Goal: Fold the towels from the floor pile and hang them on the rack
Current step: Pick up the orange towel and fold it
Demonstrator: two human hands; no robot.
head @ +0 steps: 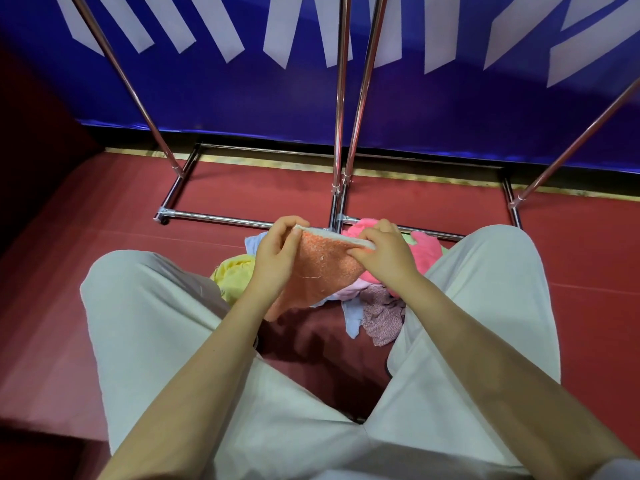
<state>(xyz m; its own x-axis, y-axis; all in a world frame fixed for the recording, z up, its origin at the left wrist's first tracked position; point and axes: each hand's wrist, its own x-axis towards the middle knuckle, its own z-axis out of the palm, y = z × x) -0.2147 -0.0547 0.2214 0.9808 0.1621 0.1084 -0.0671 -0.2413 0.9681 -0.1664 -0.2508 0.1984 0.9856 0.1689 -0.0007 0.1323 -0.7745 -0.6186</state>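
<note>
An orange towel (317, 271) with a white top edge hangs between my two hands, above the floor pile. My left hand (275, 251) pinches its upper left corner, and my right hand (382, 252) pinches the upper right corner. Under it lies the pile of towels (377, 306): yellow at the left, bright pink at the back right, pale blue and mauve at the front. The chrome rack (341, 133) stands just beyond the pile, its uprights rising out of the top of the view.
My knees in pale trousers (145, 306) flank the pile on both sides. The rack's base bars (221, 218) lie on the red floor ahead. A blue banner wall (242, 98) stands behind the rack.
</note>
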